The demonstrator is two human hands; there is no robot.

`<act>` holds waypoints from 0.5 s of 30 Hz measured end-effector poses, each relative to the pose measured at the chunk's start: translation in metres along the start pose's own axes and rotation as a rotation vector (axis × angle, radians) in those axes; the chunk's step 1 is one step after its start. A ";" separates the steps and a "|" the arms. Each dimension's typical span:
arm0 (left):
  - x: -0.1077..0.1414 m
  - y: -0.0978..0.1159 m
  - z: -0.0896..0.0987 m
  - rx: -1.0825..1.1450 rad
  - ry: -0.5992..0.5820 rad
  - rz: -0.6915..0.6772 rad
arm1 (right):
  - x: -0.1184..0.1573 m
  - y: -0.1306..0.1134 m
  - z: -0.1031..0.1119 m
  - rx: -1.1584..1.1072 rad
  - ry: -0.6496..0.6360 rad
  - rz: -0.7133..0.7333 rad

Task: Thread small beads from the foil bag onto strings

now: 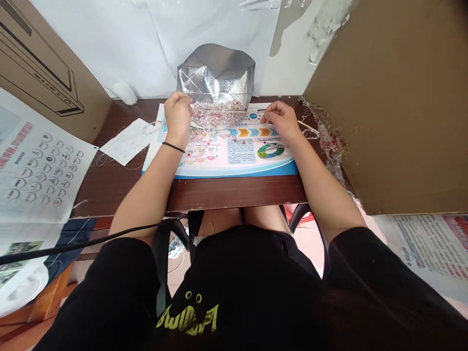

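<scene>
A silvery-grey bag [219,78] stands at the back of the desk, with many small pink, red and clear beads [219,114] at its mouth. My left hand [178,117] is closed beside the bag's left edge, fingertips close to the beads; what it pinches is too small to tell. On the right, my right hand [283,119] has thumb and fingers pinched together above the printed sheet, and anything between them is too fine to make out. A strand of beads [263,141] runs across the sheet [239,155] between my hands.
A white paper card [126,141] and a short beaded loop [151,127] lie to the left. Crumpled clear plastic [331,141] is at the right, by a tall cardboard panel [395,107]. Another cardboard box [47,63] stands on the left. A black cable [91,244] crosses my left arm.
</scene>
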State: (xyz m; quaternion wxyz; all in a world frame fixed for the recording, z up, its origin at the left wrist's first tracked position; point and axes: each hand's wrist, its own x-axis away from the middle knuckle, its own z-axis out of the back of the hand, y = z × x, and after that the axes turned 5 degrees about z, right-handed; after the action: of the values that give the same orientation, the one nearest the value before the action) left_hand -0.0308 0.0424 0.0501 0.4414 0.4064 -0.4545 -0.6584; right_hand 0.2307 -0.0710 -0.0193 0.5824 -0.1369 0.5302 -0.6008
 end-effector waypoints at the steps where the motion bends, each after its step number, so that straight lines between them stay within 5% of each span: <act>1: 0.001 0.003 -0.001 0.085 0.080 0.075 | -0.001 0.002 0.001 -0.036 -0.007 -0.007; 4: 0.005 0.011 -0.001 0.243 0.191 0.215 | -0.003 0.007 0.005 -0.089 -0.033 0.020; 15: 0.009 0.015 0.003 0.254 0.173 0.220 | -0.003 -0.001 0.014 0.037 -0.031 0.147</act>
State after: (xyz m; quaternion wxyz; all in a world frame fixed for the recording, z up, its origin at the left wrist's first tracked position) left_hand -0.0333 0.0319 0.0636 0.4935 0.4618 -0.5359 -0.5059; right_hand 0.2414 -0.0756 -0.0117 0.6355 -0.0961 0.5185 -0.5640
